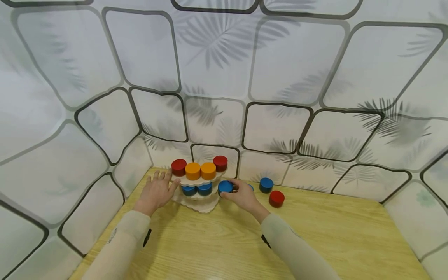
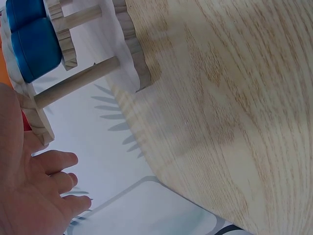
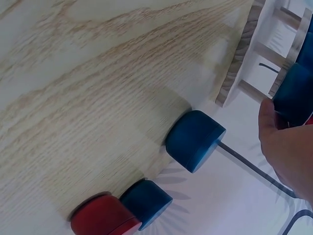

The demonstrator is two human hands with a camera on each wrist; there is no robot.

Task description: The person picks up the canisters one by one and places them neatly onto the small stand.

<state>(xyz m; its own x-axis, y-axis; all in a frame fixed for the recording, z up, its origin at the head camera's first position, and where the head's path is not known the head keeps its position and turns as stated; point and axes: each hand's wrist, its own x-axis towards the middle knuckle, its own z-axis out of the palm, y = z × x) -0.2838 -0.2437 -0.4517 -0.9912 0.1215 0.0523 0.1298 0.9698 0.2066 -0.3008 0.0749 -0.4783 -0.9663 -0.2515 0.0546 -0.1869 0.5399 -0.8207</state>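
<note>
Loading the stand (image 1: 201, 206) seems in hand: the right hand (image 1: 244, 196) pinches a blue block (image 1: 225, 187) at its right; the left hand (image 1: 158, 191) spreads its fingers at its left. Next likely calls for seating the block squarely.

Here we are over the pale wooden table (image 1: 217, 249), its grain plain to see! Toward its far left we've got the tiered wooden stand (image 1: 202, 205); to the right, one blue tin (image 3: 195, 141), then another blue tin (image 1: 266, 185), with a red tin (image 1: 277, 198) just beside it.
</note>
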